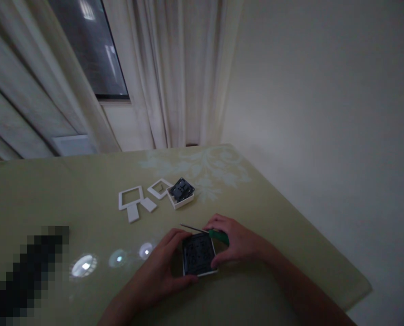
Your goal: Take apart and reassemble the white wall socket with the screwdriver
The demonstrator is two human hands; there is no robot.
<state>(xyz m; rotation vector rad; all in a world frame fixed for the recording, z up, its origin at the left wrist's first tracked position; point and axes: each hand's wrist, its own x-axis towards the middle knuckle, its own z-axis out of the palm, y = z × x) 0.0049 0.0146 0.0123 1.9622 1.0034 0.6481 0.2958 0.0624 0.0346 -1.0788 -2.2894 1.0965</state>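
A square wall switch (198,256) with a black inner face and a thin white rim lies on the table in front of me. My left hand (166,265) grips its left side, with the thumb at the lower edge and the fingers at the upper left corner. In my right hand (239,240) rests a screwdriver (218,236) with a green handle, its thin shaft pointing left above the switch's far edge. The right thumb also touches the switch's right side. How the other right fingers close around the handle is partly hidden.
Beyond my hands, another black switch module (181,189) sits tilted in a white box (180,203). Beside it lie a small white frame (151,190), a larger white frame (121,200) and two white plates (132,213). A wall (317,136) borders the table (283,222) on the right.
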